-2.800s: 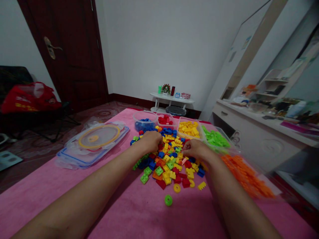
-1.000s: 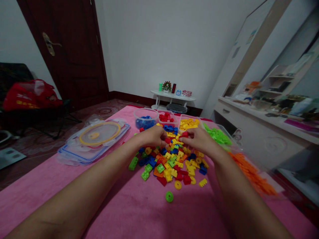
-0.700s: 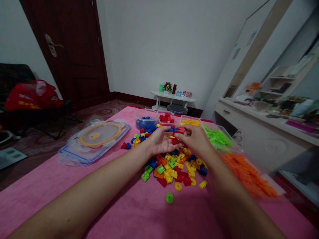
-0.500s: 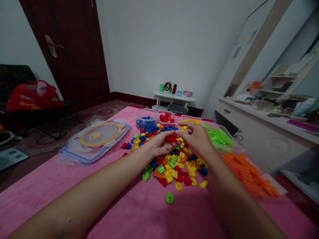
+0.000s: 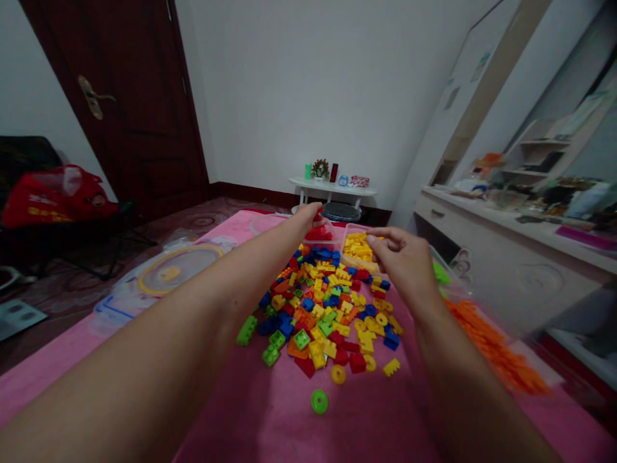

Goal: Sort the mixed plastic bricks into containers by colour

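your left hand over red tub, grip hidden; your right hand pinched closed, nearer yellow tub.

Left hand over red-brick tub

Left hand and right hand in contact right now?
Apart. The head view shows the left hand stretched far forward and the right hand off to its side, with sorted yellow bricks plainly visible in the gap between them.

Head-height, forward-down, close over table
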Available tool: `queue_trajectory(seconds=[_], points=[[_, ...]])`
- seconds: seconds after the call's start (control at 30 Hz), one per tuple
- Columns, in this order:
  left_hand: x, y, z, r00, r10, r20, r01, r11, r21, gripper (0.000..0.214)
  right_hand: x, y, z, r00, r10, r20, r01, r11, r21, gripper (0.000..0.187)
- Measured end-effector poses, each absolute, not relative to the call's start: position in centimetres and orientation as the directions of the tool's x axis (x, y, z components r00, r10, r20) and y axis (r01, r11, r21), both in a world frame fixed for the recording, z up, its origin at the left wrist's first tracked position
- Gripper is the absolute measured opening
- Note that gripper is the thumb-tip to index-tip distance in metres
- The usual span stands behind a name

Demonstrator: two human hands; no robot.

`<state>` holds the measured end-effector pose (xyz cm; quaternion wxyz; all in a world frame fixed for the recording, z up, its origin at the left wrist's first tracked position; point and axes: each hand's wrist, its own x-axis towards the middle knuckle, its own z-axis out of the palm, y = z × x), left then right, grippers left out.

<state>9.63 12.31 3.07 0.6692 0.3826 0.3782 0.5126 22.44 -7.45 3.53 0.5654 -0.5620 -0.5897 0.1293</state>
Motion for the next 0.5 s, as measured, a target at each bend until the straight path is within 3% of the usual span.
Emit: queue_trajectory(seconds=[0.1, 0.17, 0.23, 0.3, 0.4, 0.5], points=[[9.9, 12.9, 2.6, 0.080, 0.996, -0.039, -0.228, 0.056, 0.972, 0.022, 23.2, -7.0, 3.3, 0.271, 0.801, 0.533, 0.546, 0.328, -0.771, 0.033], [10.1, 12.2, 2.1, 0.059, 0.993, 0.103, -0.085, -0.098, 0.992, 0.034, 23.6, -6.6, 2.8, 0.243, 0.807, 0.538, 0.609, 0.305, -0.733, 0.030], [10.2, 10.7, 1.6, 0.125, 0.938, 0.325, 0.141, -0.341, 0.930, 0.039, 23.8, -6.0, 2.0, 0.153, 0.847, 0.509, 0.692, 0.276, -0.668, 0.022], [10.2, 8.7, 1.0, 0.287, 0.834, 0.472, 0.325, -0.548, 0.770, 0.033, 23.7, -5.6, 0.9, 0.030, 0.903, 0.428, 0.756, 0.260, -0.601, 0.016], [9.6, 5.2, 0.0, 0.487, 0.759, 0.433, 0.412, -0.636, 0.652, 0.024, 22.9, -5.2, -1.1, -0.098, 0.945, 0.311, 0.837, 0.247, -0.488, 0.021], [8.0, 2.1, -1.0, 0.577, 0.748, 0.328, 0.498, -0.641, 0.584, 0.021, 22.0, -5.1, -2.7, -0.131, 0.967, 0.219, 0.927, 0.197, -0.318, 0.027]])
